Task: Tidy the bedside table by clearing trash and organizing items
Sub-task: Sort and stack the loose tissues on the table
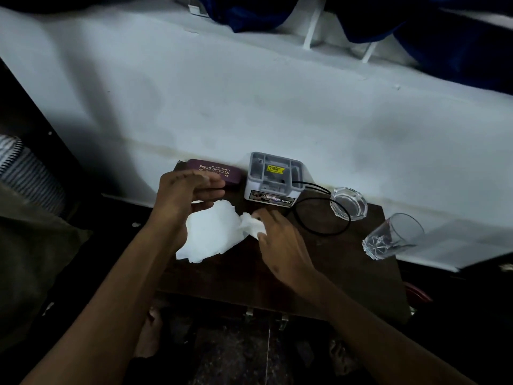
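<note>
Where the white wall (249, 107) meets it, the dark wooden desk (347, 273) carries everything; largest on it is the crumpled white tissue (211, 232), lying near the middle, toward the desk's 9 o'clock side; at 12 o'clock stands a grey plastic organizer (273, 176) with a yellow sticker inside, and just to its 9 o'clock lies a maroon spectacle case (216, 170) lettered in gold, close against the wall; a clear drinking glass (391, 237) lies tipped on its side at the desk's 3 o'clock edge; a round glass ashtray (348, 202) sits at 2 o'clock, with a thin black cord (319, 232) looping from the organizer across the wood and over the ashtray's near rim.

The left hand (183, 195) hovers over the tissue's 11 o'clock corner and in front of the case, its fingers (211, 180) extended together with the thumb spread below in a wide gap, holding nothing that shows; the right hand (280, 245) lies at the tissue's 3 o'clock edge, its fingers (266, 215) lightly bent and touching the bunched paper; whether they pinch it I cannot tell.
</note>
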Demonstrator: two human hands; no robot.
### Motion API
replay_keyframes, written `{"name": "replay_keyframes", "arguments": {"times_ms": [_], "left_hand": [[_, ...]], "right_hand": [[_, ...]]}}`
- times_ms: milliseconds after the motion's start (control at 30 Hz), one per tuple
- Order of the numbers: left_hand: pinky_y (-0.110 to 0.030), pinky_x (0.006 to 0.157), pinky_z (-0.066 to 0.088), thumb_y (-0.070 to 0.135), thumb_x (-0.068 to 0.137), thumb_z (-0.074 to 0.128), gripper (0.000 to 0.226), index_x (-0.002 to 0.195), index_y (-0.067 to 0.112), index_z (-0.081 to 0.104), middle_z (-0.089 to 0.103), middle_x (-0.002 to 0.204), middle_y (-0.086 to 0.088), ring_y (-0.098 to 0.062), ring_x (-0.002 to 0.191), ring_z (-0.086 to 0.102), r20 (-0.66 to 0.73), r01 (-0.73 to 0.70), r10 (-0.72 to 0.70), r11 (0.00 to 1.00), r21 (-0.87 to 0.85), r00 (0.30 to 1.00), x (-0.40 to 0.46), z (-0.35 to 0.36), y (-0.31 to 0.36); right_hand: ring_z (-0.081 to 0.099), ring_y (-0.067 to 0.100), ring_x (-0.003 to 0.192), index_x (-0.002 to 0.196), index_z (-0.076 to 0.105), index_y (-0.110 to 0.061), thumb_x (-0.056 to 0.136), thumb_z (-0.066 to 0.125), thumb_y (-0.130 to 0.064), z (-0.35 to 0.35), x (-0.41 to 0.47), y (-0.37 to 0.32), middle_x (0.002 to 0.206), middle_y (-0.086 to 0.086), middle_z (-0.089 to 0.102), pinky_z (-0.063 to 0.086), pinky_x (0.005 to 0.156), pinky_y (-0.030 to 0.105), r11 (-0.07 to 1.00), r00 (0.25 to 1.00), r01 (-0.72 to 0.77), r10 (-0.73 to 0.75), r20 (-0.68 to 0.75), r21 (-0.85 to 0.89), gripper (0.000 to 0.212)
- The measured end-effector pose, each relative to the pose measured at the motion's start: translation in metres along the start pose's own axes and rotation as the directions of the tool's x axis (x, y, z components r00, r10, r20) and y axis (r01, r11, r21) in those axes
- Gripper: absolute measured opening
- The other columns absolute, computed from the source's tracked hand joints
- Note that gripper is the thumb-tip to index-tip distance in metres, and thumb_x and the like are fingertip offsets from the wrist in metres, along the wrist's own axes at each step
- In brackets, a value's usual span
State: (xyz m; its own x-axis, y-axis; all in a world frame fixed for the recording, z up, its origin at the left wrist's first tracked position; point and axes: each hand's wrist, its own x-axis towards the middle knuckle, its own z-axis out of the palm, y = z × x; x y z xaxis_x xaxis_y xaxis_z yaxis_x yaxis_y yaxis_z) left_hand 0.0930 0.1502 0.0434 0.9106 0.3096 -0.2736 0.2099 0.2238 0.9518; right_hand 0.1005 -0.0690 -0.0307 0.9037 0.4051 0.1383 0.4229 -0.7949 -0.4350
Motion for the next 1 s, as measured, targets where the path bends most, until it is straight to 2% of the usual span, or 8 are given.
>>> {"name": "replay_keyframes", "arguments": {"times_ms": [133,233,333,400,567,700,833,1000], "left_hand": [[-0.032,0.078,0.058,0.009,0.101,0.053,0.026,0.107,0.002,0.077,0.082,0.103,-0.014,-0.030,0.097,0.080,0.022,-0.001,0.001,1.000,0.010,1.000,0.000,0.000,-0.001],[-0.032,0.078,0.058,0.010,0.101,0.052,0.027,0.110,-0.001,0.076,0.082,0.103,-0.015,-0.030,0.097,0.080,0.032,-0.001,0.001,1.000,0.017,0.999,-0.001,0.001,-0.002],[-0.033,0.078,0.058,0.010,0.101,0.052,0.028,0.112,-0.002,0.075,0.081,0.105,-0.016,-0.031,0.098,0.079,0.035,0.003,-0.004,1.000,0.019,0.999,-0.001,0.001,-0.003],[-0.032,0.077,0.058,0.010,0.101,0.052,0.028,0.112,-0.001,0.075,0.081,0.105,-0.016,-0.030,0.098,0.079,0.031,0.007,-0.008,1.000,0.023,0.999,-0.001,0.001,-0.003],[-0.034,0.081,0.057,0.010,0.102,0.051,0.028,0.111,-0.001,0.075,0.082,0.104,-0.014,-0.028,0.098,0.080,0.037,0.027,-0.030,0.998,0.063,0.999,-0.001,0.004,-0.004],[-0.037,0.084,0.057,0.011,0.102,0.052,0.028,0.109,0.001,0.076,0.082,0.103,-0.013,-0.027,0.098,0.080,0.046,0.043,-0.047,0.996,0.083,0.998,-0.002,0.007,-0.008],[-0.038,0.085,0.057,0.012,0.102,0.052,0.027,0.108,0.002,0.076,0.082,0.102,-0.013,-0.027,0.097,0.080,0.047,0.046,-0.051,0.995,0.092,0.998,-0.002,0.010,-0.008],[-0.035,0.081,0.053,0.010,0.098,0.059,0.019,0.099,0.006,0.077,0.081,0.099,-0.012,-0.026,0.091,0.079,0.007,-0.002,0.001,0.974,0.228,1.000,0.001,0.008,-0.013]], "right_hand": [[0.064,0.026,0.099,0.123,0.063,-0.022,0.090,0.065,-0.020,0.008,-0.019,0.004,0.113,0.001,0.058,0.052,0.079,0.036,1.000,0.998,-0.020,0.022,0.054,-0.021,0.033],[0.063,0.018,0.090,0.110,0.068,-0.021,0.093,0.066,-0.037,0.011,-0.021,0.008,0.105,-0.002,0.059,0.048,0.075,0.033,0.989,0.988,-0.131,0.125,0.088,0.068,0.023],[0.057,0.013,0.071,0.083,0.065,-0.017,0.093,0.066,-0.045,0.010,-0.020,0.014,0.080,-0.004,0.060,0.039,0.064,0.032,0.956,0.968,-0.250,0.244,0.058,0.155,0.030],[0.063,0.014,0.065,0.076,0.064,-0.014,0.095,0.067,-0.049,0.004,-0.022,0.018,0.071,0.003,0.066,0.044,0.060,0.033,0.907,0.953,-0.304,0.294,0.076,0.290,0.040],[0.059,0.009,0.063,0.079,0.065,-0.011,0.096,0.065,-0.053,-0.005,-0.040,0.026,0.074,0.008,0.067,0.042,0.058,0.021,0.862,0.951,-0.308,0.294,0.098,0.403,0.046],[0.066,0.013,0.075,0.091,0.071,-0.012,0.097,0.067,-0.045,-0.004,-0.047,0.027,0.082,0.004,0.071,0.048,0.065,0.028,0.858,0.950,-0.312,0.282,0.131,0.408,0.035],[0.068,0.009,0.078,0.095,0.070,-0.015,0.095,0.072,-0.033,0.000,-0.046,0.031,0.085,-0.003,0.072,0.048,0.063,0.023,0.835,0.931,-0.357,0.353,0.089,0.418,0.018],[0.065,0.018,0.084,0.117,0.059,-0.015,0.082,0.074,-0.014,0.000,-0.038,0.027,0.096,-0.001,0.069,0.046,0.066,0.031,0.819,0.892,-0.442,0.446,0.078,0.365,0.038]]}}
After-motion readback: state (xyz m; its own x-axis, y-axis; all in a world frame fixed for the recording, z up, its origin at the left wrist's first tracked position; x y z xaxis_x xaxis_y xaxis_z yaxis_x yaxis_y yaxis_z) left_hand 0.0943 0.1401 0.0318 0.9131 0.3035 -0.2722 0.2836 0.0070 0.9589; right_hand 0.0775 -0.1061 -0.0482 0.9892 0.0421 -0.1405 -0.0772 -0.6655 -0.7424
